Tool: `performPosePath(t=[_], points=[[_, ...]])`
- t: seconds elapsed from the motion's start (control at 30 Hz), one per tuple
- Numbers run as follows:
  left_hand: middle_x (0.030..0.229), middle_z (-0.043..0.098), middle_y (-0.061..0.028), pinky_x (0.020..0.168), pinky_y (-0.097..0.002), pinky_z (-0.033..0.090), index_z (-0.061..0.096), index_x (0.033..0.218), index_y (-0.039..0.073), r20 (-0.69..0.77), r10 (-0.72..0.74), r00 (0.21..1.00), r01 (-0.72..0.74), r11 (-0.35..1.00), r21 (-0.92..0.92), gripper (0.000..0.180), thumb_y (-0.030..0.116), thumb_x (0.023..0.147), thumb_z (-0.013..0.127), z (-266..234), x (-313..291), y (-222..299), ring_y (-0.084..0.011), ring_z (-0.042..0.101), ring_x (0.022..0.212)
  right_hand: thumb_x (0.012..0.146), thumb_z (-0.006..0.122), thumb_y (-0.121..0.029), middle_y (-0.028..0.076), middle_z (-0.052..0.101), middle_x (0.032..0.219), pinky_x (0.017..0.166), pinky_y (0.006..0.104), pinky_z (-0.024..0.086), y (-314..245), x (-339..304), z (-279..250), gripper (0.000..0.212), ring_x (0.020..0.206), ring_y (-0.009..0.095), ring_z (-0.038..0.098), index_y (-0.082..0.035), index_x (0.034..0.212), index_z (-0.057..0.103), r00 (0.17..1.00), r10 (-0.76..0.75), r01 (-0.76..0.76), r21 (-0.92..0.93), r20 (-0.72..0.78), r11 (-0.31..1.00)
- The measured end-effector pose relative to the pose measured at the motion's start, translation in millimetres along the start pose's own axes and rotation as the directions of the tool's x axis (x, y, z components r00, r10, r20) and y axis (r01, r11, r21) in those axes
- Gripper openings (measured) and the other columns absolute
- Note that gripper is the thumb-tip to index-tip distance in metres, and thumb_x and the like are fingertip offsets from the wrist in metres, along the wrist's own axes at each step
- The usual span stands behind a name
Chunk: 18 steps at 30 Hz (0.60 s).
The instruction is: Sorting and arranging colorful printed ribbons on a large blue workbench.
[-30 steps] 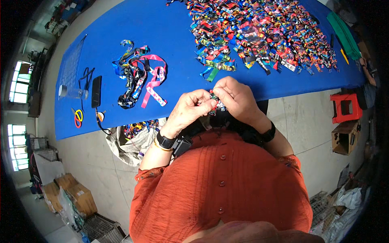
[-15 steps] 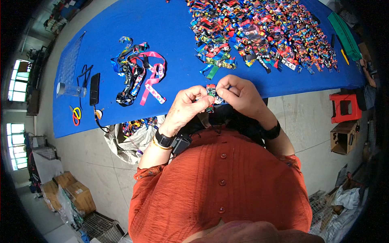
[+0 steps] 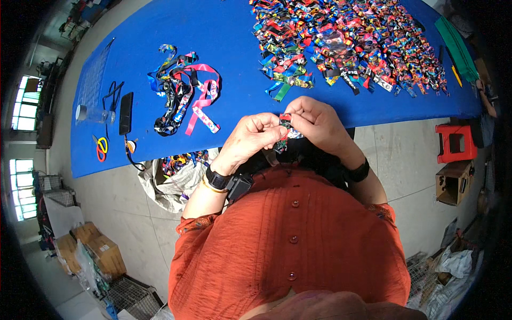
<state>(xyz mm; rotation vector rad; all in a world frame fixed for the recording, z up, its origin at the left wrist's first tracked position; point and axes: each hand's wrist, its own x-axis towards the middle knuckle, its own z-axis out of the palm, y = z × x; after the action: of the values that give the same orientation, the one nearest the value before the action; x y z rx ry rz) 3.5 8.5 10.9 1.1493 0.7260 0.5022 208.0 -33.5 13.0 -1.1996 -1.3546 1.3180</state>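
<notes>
- At the near edge of the blue table (image 3: 234, 37), the left hand (image 3: 252, 140) pinches a short patterned strap (image 3: 281, 145) between thumb and fingers.
- There too, the right hand (image 3: 319, 127) appears to pinch the strap's upper part.
- The step in hand looks like folding or adjusting the strap.
- The next move probably calls for a steady left pinch while the right fingertips work the fabric.
- On the table's far right side lies a heap of colourful strap pieces (image 3: 346, 42).

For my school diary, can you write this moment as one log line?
Left grip: pinching patterned ribbon; right grip: fingertips near its upper end; on blue table: ribbon pile, scissors
</notes>
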Motion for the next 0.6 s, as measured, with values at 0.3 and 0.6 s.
performPosePath(t=[0.3, 0.6], points=[[0.067, 0.057, 0.006, 0.054, -0.0207, 0.035, 0.066, 0.08, 0.008, 0.084, -0.072, 0.994, 0.063, 0.993, 0.102, 0.016, 0.019, 0.09, 0.072, -3, 1, 14, -0.0022, 0.046, 0.059, 0.087, 0.062, -0.004, 0.013, 0.064, 0.085, 0.061, 0.0367, 0.051, -1, 1, 9, 0.009, 0.071, 0.032, 0.064, -0.005, 0.096, 0.061, 0.765, -0.64, 0.371, -0.766, -0.067, 0.524], [0.07, 0.058, 0.0063, 0.056, -0.0195, 0.037, 0.064, 0.082, 0.008, 0.005, -0.023, 1.0, 0.022, 0.982, 0.185, 0.017, 0.019, 0.088, 0.075, -6, 3, 12, -0.0021, 0.049, 0.062, 0.094, 0.061, -0.013, 0.007, 0.067, 0.097, 0.083, 0.0306, 0.05, -5, -4, -7, 0.02, 0.089, 0.014, 0.063, -0.002, 0.111, 0.063, 0.987, -0.161, 0.159, -0.082, -0.014, 0.984]])
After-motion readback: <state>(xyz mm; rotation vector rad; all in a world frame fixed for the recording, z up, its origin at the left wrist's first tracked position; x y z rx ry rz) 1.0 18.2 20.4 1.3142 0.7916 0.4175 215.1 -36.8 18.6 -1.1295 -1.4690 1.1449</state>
